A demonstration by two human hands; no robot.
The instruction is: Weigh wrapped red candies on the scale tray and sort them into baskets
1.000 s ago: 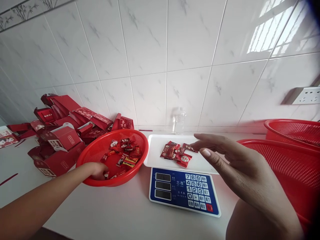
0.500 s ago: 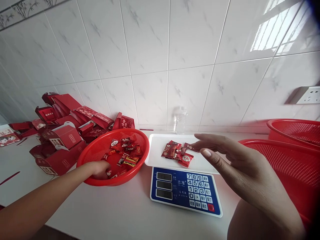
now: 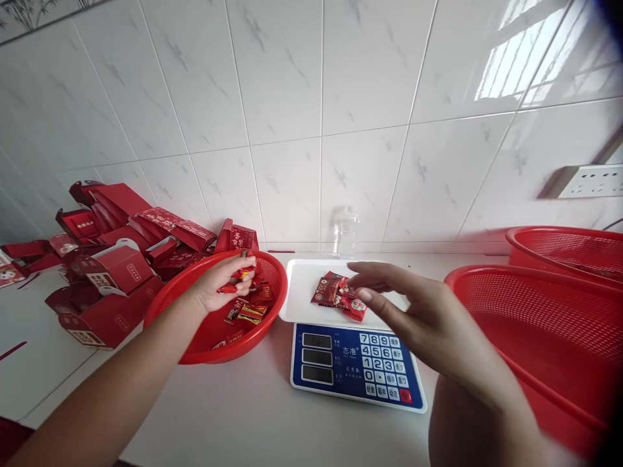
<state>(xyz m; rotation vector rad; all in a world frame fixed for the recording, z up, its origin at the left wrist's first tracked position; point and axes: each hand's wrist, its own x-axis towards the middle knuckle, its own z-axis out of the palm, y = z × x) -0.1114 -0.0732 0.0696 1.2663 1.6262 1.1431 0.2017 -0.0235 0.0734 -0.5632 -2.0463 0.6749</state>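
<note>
My left hand (image 3: 224,284) is closed around several small wrapped candies (image 3: 242,274), with red and yellow wrappers showing between the fingers. It is above a red plastic basket (image 3: 168,305), where more wrapped candies (image 3: 250,312) lie on the bottom. On the white tray (image 3: 298,295) of a digital scale (image 3: 357,366) is a small heap of red candy packets (image 3: 335,292). My right hand (image 3: 413,301) hovers over the tray's right side, thumb and fingers apart. Its fingertips are close to the heap; whether they touch it I cannot tell.
Red gift boxes (image 3: 117,269) are piled to the left of the basket. Two larger red baskets (image 3: 516,337) stand at the right. A clear plastic bottle (image 3: 348,232) is behind the tray by the tiled wall, which carries a socket strip (image 3: 588,181).
My left hand has risen from the basket's bottom with candies in its grasp. My right hand has shifted left, nearer the packets on the tray. The view has moved slightly.
</note>
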